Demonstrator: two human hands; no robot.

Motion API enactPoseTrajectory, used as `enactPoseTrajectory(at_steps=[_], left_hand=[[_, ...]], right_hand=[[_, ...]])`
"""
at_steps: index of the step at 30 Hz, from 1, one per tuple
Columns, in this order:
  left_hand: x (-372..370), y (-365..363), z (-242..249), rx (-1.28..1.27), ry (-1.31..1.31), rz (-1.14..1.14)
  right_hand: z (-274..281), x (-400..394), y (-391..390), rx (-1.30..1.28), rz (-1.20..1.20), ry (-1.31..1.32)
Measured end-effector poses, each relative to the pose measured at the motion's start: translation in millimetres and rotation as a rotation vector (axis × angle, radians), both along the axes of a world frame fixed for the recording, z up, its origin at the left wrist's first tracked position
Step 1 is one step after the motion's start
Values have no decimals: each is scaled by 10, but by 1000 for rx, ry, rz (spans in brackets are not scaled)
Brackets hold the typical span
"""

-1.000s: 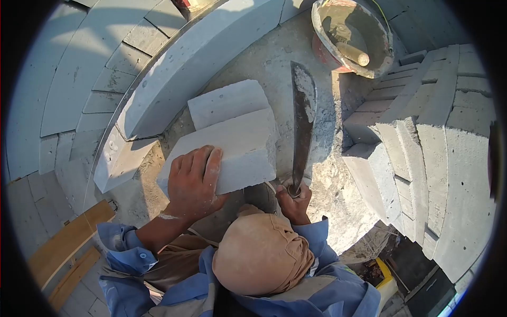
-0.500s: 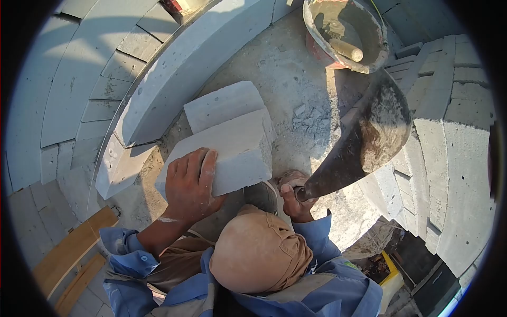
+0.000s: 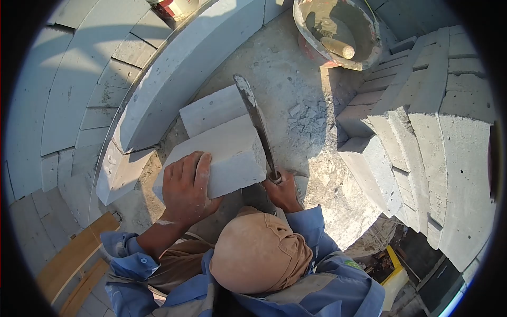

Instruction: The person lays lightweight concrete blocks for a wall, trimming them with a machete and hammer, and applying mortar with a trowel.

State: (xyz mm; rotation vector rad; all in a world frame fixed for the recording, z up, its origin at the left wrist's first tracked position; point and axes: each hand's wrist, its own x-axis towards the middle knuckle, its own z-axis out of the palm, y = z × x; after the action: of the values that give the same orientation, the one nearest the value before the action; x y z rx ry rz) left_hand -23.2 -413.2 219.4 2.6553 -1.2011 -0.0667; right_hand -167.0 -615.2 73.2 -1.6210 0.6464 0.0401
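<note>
A pale aerated concrete block (image 3: pixel 222 153) lies in front of me, resting against a second block (image 3: pixel 211 111) behind it. My left hand (image 3: pixel 185 185) grips its near left part, fingers over the top face and thumb at the near edge. In my right hand (image 3: pixel 283 189) is a machete (image 3: pixel 256 121), its fist closed round the handle. The dark, broad blade is seen nearly edge-on, pointing away from me along the block's right end, and its tip overlaps the rear block in this view.
Grey rubble (image 3: pixel 308 119) lies on the dusty floor. A mortar bucket (image 3: pixel 364 58) with a wooden-handled tool (image 3: pixel 338 47) stands at the back. Stacked blocks (image 3: pixel 422 142) rise on the right. A curved block wall (image 3: pixel 174 74) bounds the left, with wooden boards (image 3: pixel 76 248) at lower left.
The machete has swung left from over the floor on the right to the block's right end, its blade turning from broadside to edge-on. My left hand stays on the block.
</note>
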Motion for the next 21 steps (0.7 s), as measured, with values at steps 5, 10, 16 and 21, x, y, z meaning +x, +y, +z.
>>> enactPoseTrajectory(at_steps=[5,10,16,21], left_hand=[[-29,1,-19,-6,-5,15],[-7,6,-9,-15,-12,3],[43,-5,-7,-11,3,9],[26,-12,-10,5,-4,15]], right_hand=[[174,-139,-104,-98,-75,-269],[-13,-144,-7,-413,-17,-337],[142,-92,-22,-161,-42,-120],[82,-73,-59,-89,-96,-386]])
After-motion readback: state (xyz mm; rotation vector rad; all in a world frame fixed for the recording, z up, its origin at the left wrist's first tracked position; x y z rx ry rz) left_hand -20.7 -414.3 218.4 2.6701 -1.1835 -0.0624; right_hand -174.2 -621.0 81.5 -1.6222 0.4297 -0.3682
